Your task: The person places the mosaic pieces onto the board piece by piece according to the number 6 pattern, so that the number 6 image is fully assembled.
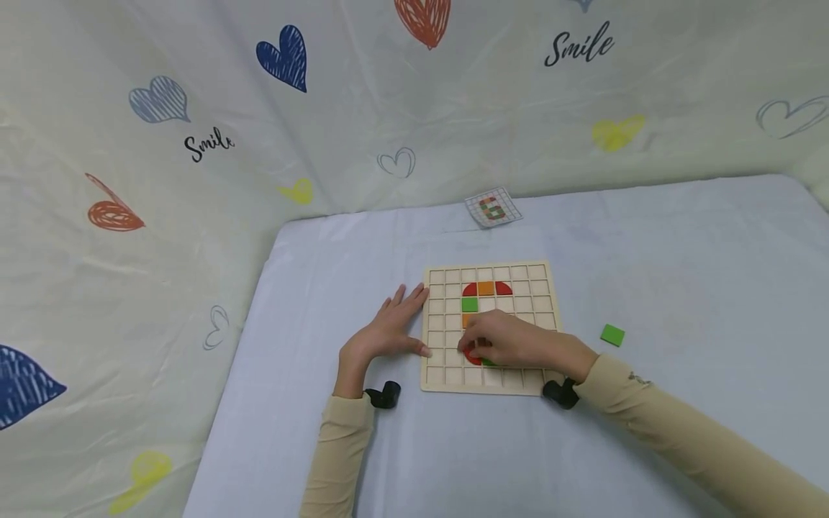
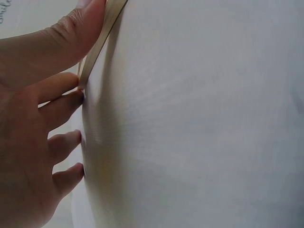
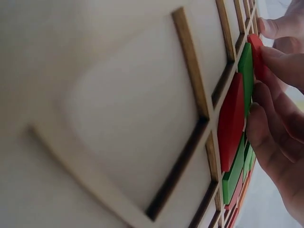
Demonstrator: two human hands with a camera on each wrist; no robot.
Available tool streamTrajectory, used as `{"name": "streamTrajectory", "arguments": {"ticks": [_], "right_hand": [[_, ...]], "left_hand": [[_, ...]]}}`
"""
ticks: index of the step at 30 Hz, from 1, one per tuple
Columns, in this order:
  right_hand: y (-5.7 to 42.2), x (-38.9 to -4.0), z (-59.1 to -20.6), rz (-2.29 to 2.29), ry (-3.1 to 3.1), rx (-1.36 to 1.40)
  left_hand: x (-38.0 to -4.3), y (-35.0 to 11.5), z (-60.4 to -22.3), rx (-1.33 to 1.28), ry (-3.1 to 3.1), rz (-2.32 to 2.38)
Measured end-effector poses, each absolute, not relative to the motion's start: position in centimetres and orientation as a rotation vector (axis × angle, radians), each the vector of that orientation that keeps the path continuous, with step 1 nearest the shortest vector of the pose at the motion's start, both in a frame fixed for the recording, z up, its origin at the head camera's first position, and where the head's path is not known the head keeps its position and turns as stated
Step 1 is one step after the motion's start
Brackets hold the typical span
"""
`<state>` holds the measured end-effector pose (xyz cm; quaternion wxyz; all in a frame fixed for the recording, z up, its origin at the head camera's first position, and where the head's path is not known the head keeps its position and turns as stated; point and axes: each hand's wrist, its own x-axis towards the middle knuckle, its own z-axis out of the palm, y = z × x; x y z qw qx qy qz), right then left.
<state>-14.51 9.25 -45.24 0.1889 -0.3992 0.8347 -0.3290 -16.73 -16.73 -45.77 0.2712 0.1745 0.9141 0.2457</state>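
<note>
A square wooden grid board [image 1: 437, 374] lies on the table. My left hand [image 1: 385, 331] has its fingers spread, the thumb and fingertips touching the board's left edge. Over the lower middle of the grid, my right hand [image 1: 518, 339] pinches a red quarter-round tile [image 3: 256, 54] at its cell. Next to that tile, a green tile [image 3: 246, 69] and another red tile [image 3: 230, 123] sit in the grid. Higher up are an orange tile [image 1: 485, 288] between two red rounded tiles and a green square tile [image 1: 469, 305]. The right hand covers part of the pattern.
A loose green square tile [image 1: 612, 335] lies right of the board. Behind the board, a pattern card [image 1: 494, 208] rests at the table's far edge, against the heart-printed backdrop [image 1: 350, 144]. The white tablecloth [image 1: 453, 460] extends around the board.
</note>
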Motion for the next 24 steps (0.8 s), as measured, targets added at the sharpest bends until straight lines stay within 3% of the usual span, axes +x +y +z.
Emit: {"name": "streamTrajectory", "arguments": {"ticks": [24], "right_hand": [[10.0, -13.8, -44.9, -0.802, 2.460, -1.090]], "left_hand": [[-16.8, -16.7, -46.0, 0.470, 2.467, 0.656]]}}
